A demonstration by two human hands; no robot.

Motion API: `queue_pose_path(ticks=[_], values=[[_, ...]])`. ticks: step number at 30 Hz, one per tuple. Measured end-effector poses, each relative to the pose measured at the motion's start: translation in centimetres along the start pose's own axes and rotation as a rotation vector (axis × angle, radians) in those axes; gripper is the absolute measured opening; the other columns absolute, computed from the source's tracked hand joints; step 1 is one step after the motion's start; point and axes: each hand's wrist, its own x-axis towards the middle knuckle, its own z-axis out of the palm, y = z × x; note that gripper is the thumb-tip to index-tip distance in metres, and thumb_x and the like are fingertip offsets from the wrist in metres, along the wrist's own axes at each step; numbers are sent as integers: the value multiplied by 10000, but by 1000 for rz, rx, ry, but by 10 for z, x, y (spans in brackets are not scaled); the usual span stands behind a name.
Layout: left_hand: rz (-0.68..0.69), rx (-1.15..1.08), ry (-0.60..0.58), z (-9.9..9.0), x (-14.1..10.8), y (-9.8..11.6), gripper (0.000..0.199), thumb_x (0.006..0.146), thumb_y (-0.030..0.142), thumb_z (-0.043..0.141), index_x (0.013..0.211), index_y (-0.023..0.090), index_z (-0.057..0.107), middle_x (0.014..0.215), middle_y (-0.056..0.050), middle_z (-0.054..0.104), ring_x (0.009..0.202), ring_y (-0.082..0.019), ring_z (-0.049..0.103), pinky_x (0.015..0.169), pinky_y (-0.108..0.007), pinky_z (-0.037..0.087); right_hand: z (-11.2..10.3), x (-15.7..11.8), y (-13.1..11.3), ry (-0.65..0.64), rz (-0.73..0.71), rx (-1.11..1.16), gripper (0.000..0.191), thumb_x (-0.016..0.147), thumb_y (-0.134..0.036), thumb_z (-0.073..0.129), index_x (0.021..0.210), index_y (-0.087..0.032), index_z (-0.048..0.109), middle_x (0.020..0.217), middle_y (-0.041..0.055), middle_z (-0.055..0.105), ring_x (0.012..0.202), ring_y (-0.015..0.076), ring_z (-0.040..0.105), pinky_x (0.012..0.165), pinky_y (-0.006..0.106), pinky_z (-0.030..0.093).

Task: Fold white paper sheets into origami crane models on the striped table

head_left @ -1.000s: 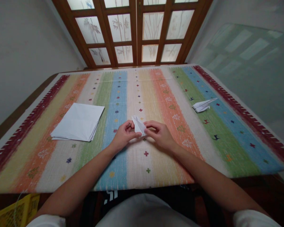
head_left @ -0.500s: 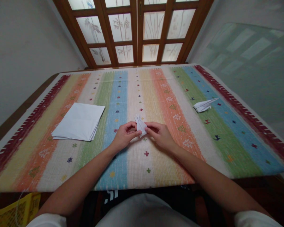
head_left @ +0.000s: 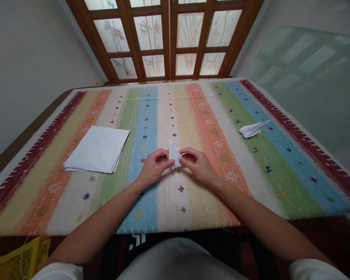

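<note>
A small folded piece of white paper (head_left: pixel 175 154) is held up between my hands, just above the striped cloth at the middle of the table. My left hand (head_left: pixel 155 165) pinches its left side, the thumb lying across the front. On the right edge, my right hand (head_left: pixel 198 165) grips it between thumb and fingers. The paper narrows to a point at its upper end and widens below. The fingertips behind it are partly hidden.
A stack of white paper sheets (head_left: pixel 97 149) lies to the left. To the right rests a folded white paper figure (head_left: pixel 252 129) with a long point. The striped tablecloth (head_left: pixel 181 217) covers the table. Below its front left edge is a yellow plastic basket (head_left: pixel 17 258).
Both hands stay in nearly the same place with the same pinch on the folded paper. The paper has shifted and tilted very slightly.
</note>
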Motion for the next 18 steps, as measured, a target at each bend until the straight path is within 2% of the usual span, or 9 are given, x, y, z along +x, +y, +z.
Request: queue_pose_path(ticks=[3, 5, 10, 13, 18], values=[[66, 116, 61, -1, 0, 0, 210, 803, 318, 851, 813, 171, 701, 1060, -72, 647, 953, -182, 664, 850, -325, 587, 1, 0, 1, 10, 12, -8, 257, 844, -373, 782, 1039, -220, 715, 1006, 67, 765, 888, 211, 761, 813, 362, 646], [44, 110, 72, -1, 0, -1, 202, 814, 325, 838, 855, 167, 718, 1137, -96, 655, 985, -191, 677, 829, -316, 595, 1, 1, 1, 11, 21, -7, 258, 836, -352, 777, 1047, -225, 700, 1012, 59, 753, 884, 202, 754, 802, 347, 639], [-35, 59, 75, 1, -1, -5, 284, 811, 316, 841, 1012, 174, 700, 1006, -66, 717, 874, -170, 695, 790, -302, 593, 2, 1, 0, 19, 14, 20, 264, 835, -311, 760, 1057, -244, 636, 1075, 34, 701, 823, 160, 724, 711, 293, 607], [-13, 35, 94, 3, -1, -3, 381, 783, 291, 855, 1101, 203, 663, 1068, -59, 710, 891, -169, 693, 743, -270, 581, 3, -1, -2, 0, 12, 5, 281, 842, -305, 752, 1076, -256, 605, 1056, 16, 680, 731, 134, 677, 636, 271, 565], [45, 172, 37, 4, -4, 3, 266, 850, 272, 784, 1082, 198, 677, 1095, -68, 700, 895, -155, 648, 694, -228, 517, 3, -1, -3, -35, 18, -59, 232, 878, -361, 752, 1009, -245, 602, 880, -18, 638, 664, 125, 615, 602, 266, 502]])
